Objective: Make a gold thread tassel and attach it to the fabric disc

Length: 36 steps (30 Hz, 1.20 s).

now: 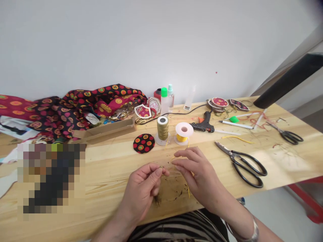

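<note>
My left hand (145,188) is curled above the wooden table (101,161), thumb and forefinger pinched on a thin olive thread whose frayed tuft hangs below the palm. My right hand (195,169) sits close beside it, fingers bent, with a yellow cord (188,191) running under the fingers and down toward the table edge. Just beyond the hands stand an olive thread spool (163,127) and a white spool of yellow cord (183,132). A round patterned fabric disc (143,143) lies to the left of the spools.
Large black scissors (243,163) lie right of my hands, smaller scissors (287,134) farther right. A black glue gun (204,124), pens, bottles (166,99), patterned ornaments (219,102), a cardboard box (106,129) and heaped red-black fabric (75,107) line the back. A blurred patch covers the left.
</note>
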### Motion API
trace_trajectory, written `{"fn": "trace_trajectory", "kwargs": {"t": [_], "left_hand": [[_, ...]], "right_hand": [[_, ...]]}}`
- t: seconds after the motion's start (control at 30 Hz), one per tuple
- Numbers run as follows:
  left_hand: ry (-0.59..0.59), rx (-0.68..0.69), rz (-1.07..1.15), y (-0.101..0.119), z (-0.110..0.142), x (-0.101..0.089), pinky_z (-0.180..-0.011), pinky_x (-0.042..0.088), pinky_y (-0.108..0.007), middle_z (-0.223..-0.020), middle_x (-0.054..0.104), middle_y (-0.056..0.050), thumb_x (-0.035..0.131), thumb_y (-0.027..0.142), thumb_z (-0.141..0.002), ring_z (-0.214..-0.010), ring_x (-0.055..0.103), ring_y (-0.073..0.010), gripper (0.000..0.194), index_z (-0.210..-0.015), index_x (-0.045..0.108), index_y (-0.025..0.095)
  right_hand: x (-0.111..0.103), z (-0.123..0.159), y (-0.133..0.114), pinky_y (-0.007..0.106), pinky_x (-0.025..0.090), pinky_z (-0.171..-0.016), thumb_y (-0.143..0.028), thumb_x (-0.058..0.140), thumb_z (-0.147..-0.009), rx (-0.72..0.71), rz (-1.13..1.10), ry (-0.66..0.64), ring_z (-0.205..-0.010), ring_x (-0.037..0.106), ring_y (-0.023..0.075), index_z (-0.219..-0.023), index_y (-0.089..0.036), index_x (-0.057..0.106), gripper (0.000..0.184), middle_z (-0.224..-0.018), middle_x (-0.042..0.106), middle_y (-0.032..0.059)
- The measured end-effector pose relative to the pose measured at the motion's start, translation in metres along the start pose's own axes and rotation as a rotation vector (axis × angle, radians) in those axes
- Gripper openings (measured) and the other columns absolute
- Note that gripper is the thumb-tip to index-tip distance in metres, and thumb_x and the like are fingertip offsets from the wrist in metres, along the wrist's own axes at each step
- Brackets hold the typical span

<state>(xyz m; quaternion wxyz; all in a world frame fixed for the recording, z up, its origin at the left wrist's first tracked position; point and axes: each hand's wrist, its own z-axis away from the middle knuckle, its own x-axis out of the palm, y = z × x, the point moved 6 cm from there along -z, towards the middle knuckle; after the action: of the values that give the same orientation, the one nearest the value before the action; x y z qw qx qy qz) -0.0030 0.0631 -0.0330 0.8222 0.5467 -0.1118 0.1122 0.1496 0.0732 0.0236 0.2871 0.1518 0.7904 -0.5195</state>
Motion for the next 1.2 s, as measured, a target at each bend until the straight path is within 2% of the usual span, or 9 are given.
{"fn": "trace_trajectory", "kwargs": {"t": [0.13,0.33,0.77,1.0,1.2], "left_hand": [[-0.045,0.024,-0.108,-0.003,0.001,0.002,-0.04,0.024,-0.016,-0.049,0.05,0.004,0.072,0.034,-0.072,-0.041,0.034,-0.0035,0.02,-0.069,0.07,0.014],[-0.095,0.015,-0.278,-0.006,0.001,-0.002,-0.04,0.025,-0.018,-0.045,0.044,0.005,0.067,0.037,-0.075,-0.04,0.033,-0.0051,0.023,-0.073,0.071,0.014],[-0.196,-0.069,-0.487,0.0,0.005,0.007,-0.041,0.022,-0.019,-0.044,0.041,0.005,0.068,0.035,-0.071,-0.042,0.031,-0.007,0.021,-0.069,0.072,0.014],[-0.268,-0.092,-0.5,-0.002,0.008,0.011,-0.041,0.023,-0.019,-0.044,0.04,0.005,0.066,0.036,-0.073,-0.041,0.03,-0.0074,0.023,-0.063,0.071,0.016],[-0.29,-0.158,-0.421,-0.009,0.01,0.012,-0.04,0.017,-0.02,-0.042,0.039,0.006,0.068,0.041,-0.072,-0.04,0.027,-0.0061,0.027,-0.065,0.071,0.015]], "right_hand": [[0.009,-0.003,-0.001,0.03,0.047,-0.073,-0.013,0.056,-0.087,0.0,-0.209,-0.014,-0.082,0.055,0.0169,-0.09,-0.021,0.071,0.017,-0.082,0.065,0.0037],[0.011,-0.004,-0.001,0.028,0.046,-0.075,-0.009,0.061,-0.082,-0.007,-0.267,-0.067,-0.081,0.056,0.015,-0.082,-0.02,0.071,0.015,-0.078,0.064,0.002],[0.005,-0.006,-0.003,0.029,0.044,-0.077,-0.008,0.06,-0.081,-0.03,-0.092,-0.303,-0.084,0.054,0.0163,-0.08,-0.02,0.07,0.015,-0.076,0.064,0.0018],[0.008,-0.007,0.0,0.027,0.045,-0.077,-0.005,0.061,-0.079,-0.012,-0.24,-0.414,-0.078,0.055,0.0131,-0.072,-0.018,0.068,0.017,-0.074,0.062,-0.0004],[0.011,-0.006,0.002,0.026,0.045,-0.075,-0.008,0.061,-0.08,-0.014,-0.334,-0.461,-0.077,0.056,0.0127,-0.071,-0.017,0.066,0.014,-0.073,0.062,-0.0003]]}}
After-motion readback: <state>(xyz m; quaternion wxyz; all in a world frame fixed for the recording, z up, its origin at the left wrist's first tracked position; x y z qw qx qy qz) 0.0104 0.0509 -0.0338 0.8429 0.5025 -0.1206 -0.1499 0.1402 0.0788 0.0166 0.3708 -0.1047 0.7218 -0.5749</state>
